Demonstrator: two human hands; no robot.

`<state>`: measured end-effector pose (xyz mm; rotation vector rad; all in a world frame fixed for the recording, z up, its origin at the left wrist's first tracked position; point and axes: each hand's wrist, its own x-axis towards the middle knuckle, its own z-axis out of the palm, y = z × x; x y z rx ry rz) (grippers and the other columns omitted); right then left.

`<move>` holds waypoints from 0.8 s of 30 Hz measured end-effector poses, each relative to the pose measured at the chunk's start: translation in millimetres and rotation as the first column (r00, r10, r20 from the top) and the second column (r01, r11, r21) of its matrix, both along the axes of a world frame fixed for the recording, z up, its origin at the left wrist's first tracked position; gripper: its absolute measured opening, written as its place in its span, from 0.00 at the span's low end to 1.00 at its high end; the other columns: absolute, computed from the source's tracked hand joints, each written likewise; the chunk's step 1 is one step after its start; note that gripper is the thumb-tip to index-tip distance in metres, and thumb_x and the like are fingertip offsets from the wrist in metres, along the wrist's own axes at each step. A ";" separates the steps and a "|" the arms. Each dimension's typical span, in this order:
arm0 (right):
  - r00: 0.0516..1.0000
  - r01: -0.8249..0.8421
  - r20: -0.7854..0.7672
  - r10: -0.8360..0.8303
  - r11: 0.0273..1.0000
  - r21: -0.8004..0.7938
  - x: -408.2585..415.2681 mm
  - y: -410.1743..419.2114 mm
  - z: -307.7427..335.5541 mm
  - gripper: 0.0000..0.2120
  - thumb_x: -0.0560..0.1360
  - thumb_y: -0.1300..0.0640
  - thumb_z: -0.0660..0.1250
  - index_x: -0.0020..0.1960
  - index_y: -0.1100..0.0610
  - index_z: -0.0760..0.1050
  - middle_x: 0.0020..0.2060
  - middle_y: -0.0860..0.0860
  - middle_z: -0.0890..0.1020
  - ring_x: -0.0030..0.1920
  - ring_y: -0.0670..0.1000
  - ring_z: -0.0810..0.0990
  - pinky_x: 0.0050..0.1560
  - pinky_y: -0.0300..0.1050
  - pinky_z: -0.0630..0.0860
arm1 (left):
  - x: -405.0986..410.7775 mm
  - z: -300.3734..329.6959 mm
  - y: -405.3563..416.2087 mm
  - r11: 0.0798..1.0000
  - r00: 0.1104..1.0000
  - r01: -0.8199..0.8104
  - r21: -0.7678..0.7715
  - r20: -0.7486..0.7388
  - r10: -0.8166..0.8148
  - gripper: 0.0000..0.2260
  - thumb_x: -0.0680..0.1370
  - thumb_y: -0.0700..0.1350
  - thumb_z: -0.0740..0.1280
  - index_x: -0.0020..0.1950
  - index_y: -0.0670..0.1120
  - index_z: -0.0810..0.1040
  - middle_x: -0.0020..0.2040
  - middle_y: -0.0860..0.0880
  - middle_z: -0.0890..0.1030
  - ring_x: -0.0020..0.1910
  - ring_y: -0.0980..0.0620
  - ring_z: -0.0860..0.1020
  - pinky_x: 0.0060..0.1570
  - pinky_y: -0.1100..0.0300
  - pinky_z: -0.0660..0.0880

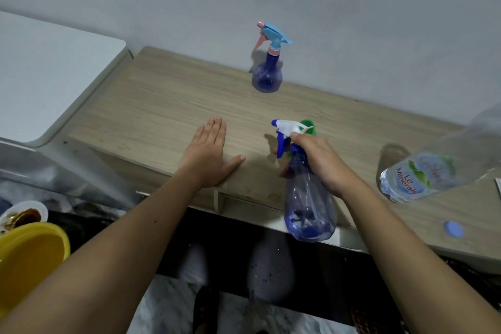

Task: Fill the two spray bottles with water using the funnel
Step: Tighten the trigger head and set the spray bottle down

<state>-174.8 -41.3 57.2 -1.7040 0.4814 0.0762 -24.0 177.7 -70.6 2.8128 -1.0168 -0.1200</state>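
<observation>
Spray bottles are the business, and both are in view: one with a white-and-blue trigger head (pixel 309 192) is held by its neck in the right hand (pixel 322 163), near the front edge of the worktop (pixel 151 106); the other, with a light blue and pink head (pixel 267 68), stands upright by the wall, well apart from both hands. The right hand's fingers curl round the neck just under the trigger, a grip that, I judge, suits twisting the head off, since nothing can be poured in while it is screwed on. The left hand (pixel 208 154) lies flat on the worktop with straight fingers, holding nothing, probably as a brace. A green funnel (pixel 309 126) shows partly behind the held bottle's trigger head, close by for the pour. The held bottle looks nearly empty, with perhaps a trace at the bottom; the far one shows no clear water level. A large clear water bottle (pixel 423 173) stands to the right with its blue cap (pixel 454 229) lying off on the worktop, so it is open and ready; how much it holds I cannot tell. Both spray heads are still on, so filling has not begun
</observation>
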 end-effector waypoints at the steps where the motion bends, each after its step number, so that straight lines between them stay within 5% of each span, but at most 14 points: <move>1: 1.000 -0.017 -0.013 0.016 0.999 -0.037 0.1 1.2 -1.0 0.22 0.84 0.45 0.60 0.52 0.60 0.86 0.50 0.57 0.89 0.46 0.62 0.87 0.64 0.68 0.79 | 0.1 0.2 0.3 1.000 1.000 0.000 -0.004 0.002 0.000 0.51 0.77 0.76 0.44 0.87 0.38 0.48 0.88 0.40 0.49 0.87 0.44 0.47 0.85 0.48 0.44; 5: 1.000 -0.005 0.001 0.005 0.997 -0.081 -0.7 4.2 -6.0 0.25 0.81 0.39 0.62 0.52 0.60 0.84 0.47 0.62 0.88 0.45 0.70 0.86 0.60 0.72 0.80 | -0.1 0.4 0.2 1.000 1.000 0.001 0.002 0.005 -0.001 0.51 0.78 0.76 0.44 0.87 0.38 0.47 0.88 0.40 0.49 0.87 0.45 0.46 0.85 0.48 0.44; 8: 0.999 0.021 0.038 -0.017 0.994 -0.106 -2.5 5.6 -6.8 0.28 0.82 0.39 0.64 0.54 0.66 0.78 0.51 0.66 0.86 0.39 0.66 0.88 0.54 0.73 0.81 | -0.1 0.6 0.9 1.000 1.000 0.000 0.002 0.010 0.000 0.51 0.78 0.76 0.44 0.87 0.38 0.47 0.88 0.40 0.48 0.87 0.45 0.46 0.85 0.48 0.44; 11: 0.999 0.041 0.040 -0.032 0.971 -0.234 -2.5 -0.5 -14.5 0.36 0.76 0.29 0.65 0.51 0.66 0.75 0.51 0.66 0.84 0.39 0.66 0.87 0.48 0.75 0.81 | -0.7 0.8 0.7 1.000 1.000 0.002 0.002 0.016 -0.002 0.51 0.78 0.76 0.44 0.87 0.38 0.48 0.88 0.40 0.49 0.87 0.45 0.46 0.85 0.47 0.44; 13: 0.999 0.028 0.026 -0.021 0.946 -0.323 -1.4 -7.6 -22.8 0.33 0.76 0.27 0.63 0.48 0.61 0.76 0.48 0.62 0.85 0.41 0.68 0.85 0.47 0.72 0.81 | -0.7 0.3 0.1 1.000 1.000 0.005 0.005 0.018 -0.005 0.51 0.78 0.76 0.43 0.87 0.38 0.48 0.88 0.40 0.49 0.87 0.45 0.46 0.85 0.47 0.44; 19: 0.997 0.062 0.057 -0.044 0.925 -0.374 -2.3 7.8 8.0 0.12 0.83 0.48 0.65 0.47 0.56 0.77 0.40 0.48 0.85 0.33 0.58 0.87 0.40 0.59 0.86 | -0.6 -0.9 1.2 1.000 0.999 0.009 -0.011 0.032 -0.009 0.51 0.78 0.76 0.44 0.86 0.37 0.50 0.87 0.39 0.52 0.87 0.43 0.48 0.85 0.47 0.46; 24: 0.997 0.036 0.072 -0.008 0.912 -0.408 2.3 6.7 13.0 0.12 0.80 0.46 0.64 0.61 0.48 0.77 0.41 0.46 0.85 0.38 0.56 0.85 0.44 0.63 0.85 | -1.5 -0.3 1.1 1.000 0.999 0.015 -0.025 0.039 -0.014 0.50 0.78 0.75 0.45 0.86 0.36 0.52 0.87 0.38 0.53 0.87 0.42 0.50 0.85 0.48 0.46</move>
